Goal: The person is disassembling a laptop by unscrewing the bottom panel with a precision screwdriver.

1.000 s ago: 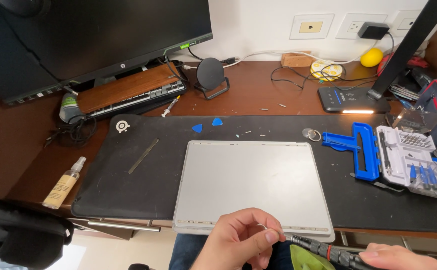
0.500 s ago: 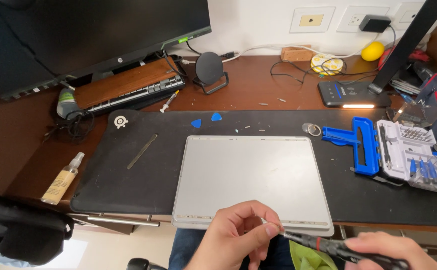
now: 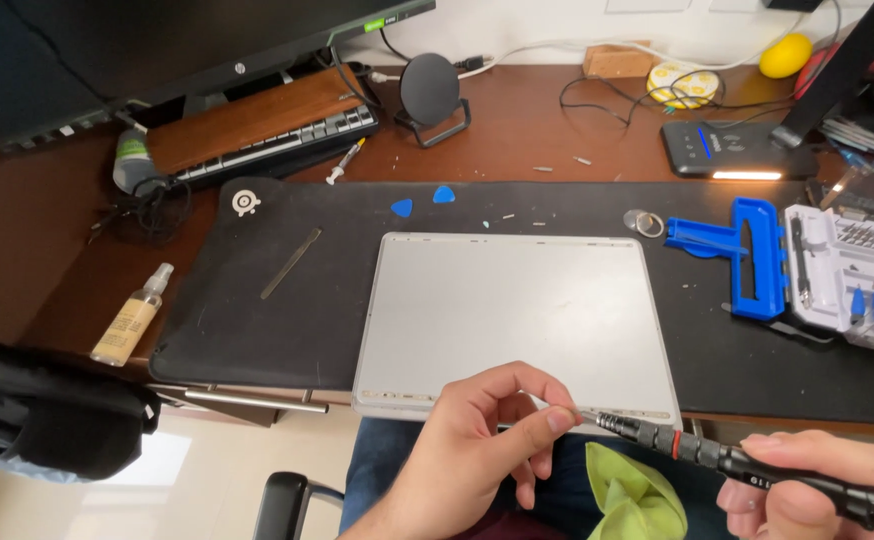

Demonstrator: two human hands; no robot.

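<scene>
right hand (image 3: 807, 495) closed round slim black precision screwdriver (image 3: 727, 462) at 5 o'clock | left hand (image 3: 482, 440) pinches its tip at near edge of flat silver laptop base (image 3: 517, 315), centre of black desk mat (image 3: 257, 300) | judgement: keep shaft upright, bit seated, light pressure

Count: 1 silver laptop (image 3: 517, 320), 2 blue picks (image 3: 422, 200), 1 spray bottle (image 3: 133, 318), 1 metal spudger (image 3: 291, 263), 1 precision screwdriver (image 3: 737, 465), 1 bit kit (image 3: 852, 278), 1 monitor (image 3: 157, 40), 1 keyboard (image 3: 277, 140).
</scene>
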